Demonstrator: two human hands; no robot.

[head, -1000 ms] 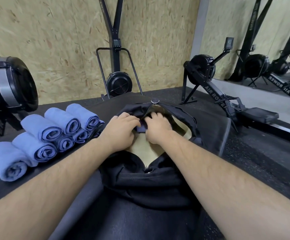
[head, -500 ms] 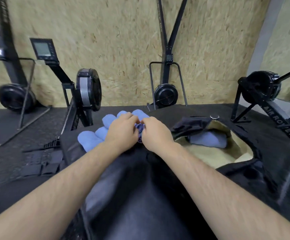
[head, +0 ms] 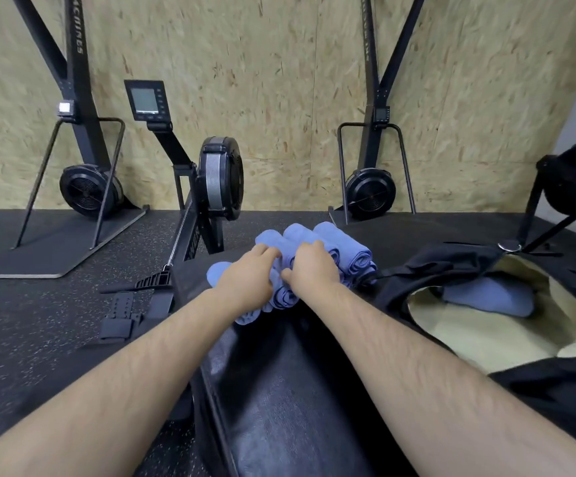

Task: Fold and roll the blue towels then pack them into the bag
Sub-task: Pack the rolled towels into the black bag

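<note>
Several rolled blue towels [head: 343,247] lie stacked on a black padded bench [head: 290,383], just ahead of me. My left hand [head: 247,282] and my right hand [head: 310,271] both rest on top of the pile, fingers curled over one roll in the middle of it. That roll [head: 284,296] shows between my wrists. To the right the black bag [head: 534,383] lies open, showing its cream lining. One rolled blue towel [head: 489,299] lies inside it.
A rowing machine [head: 217,180] with a monitor stands just behind the towels, its foot straps [head: 121,316] on the speckled floor at left. Two ski machines stand against the chipboard wall. Another rower's flywheel [head: 575,180] is at far right.
My hands left the bag's opening, where they set a towel down, and moved left to the towel pile. My view swung left with them.
</note>
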